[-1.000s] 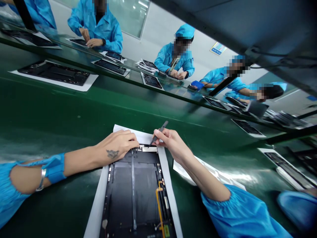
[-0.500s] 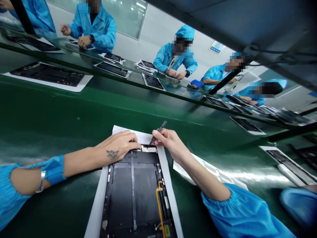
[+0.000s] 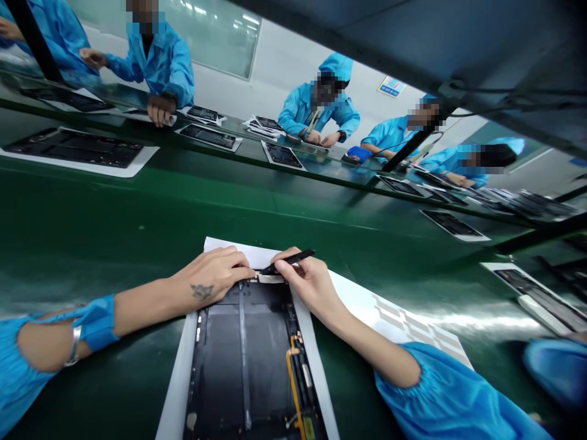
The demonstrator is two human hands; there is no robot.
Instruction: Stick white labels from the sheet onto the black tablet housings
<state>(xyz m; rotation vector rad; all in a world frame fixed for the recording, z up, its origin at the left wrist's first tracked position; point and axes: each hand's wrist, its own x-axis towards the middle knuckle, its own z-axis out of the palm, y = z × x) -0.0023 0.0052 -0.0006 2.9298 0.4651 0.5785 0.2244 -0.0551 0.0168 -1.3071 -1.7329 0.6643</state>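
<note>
An opened black tablet chassis (image 3: 250,354) lies on a white sheet (image 3: 177,391) in front of me on the green belt. My left hand (image 3: 215,275) rests on its far edge, fingers curled and pressing down near a small white strip (image 3: 270,278). My right hand (image 3: 305,278) grips black tweezers (image 3: 288,261), now lying nearly flat, their tip at that strip.
A white sheet of small labels (image 3: 398,321) lies right of the tablet. Other tablets on white sheets (image 3: 77,150) sit on the belt (image 3: 114,220) and the far bench. Several people in blue coats work across from me. A dark shelf (image 3: 458,43) overhangs the upper right.
My right hand has tipped the tweezers from steeply raised to nearly flat and shifted slightly left. The left hand stayed on the tablet's edge. A person at the far left has reached out an arm.
</note>
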